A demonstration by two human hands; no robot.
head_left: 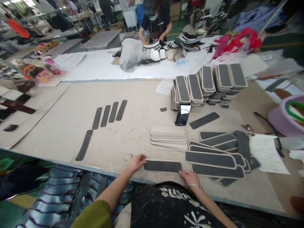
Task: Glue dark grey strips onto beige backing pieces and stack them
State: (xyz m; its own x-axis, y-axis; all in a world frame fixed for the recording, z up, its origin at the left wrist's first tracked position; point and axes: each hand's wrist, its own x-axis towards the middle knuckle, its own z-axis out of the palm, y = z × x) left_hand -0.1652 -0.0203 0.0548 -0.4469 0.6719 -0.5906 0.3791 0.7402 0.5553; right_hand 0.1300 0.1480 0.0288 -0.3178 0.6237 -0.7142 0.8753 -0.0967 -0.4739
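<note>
A long dark grey panel with a beige border lies flat near the table's front edge. Its left end is pinched by my left hand, thumb and fingers together at the corner. At the lower right corner, my right hand is closed on the panel's edge, a bracelet on its wrist. Just behind the panel sits a neat stack of beige strips. To the right of my right hand, bordered grey panels lie in an overlapping, fanned pile.
Tall stacks of bordered panels stand at the back right, with a phone propped before them. Several dark strips lie at left. A paper sheet and purple bucket are at right. Another person works across the table.
</note>
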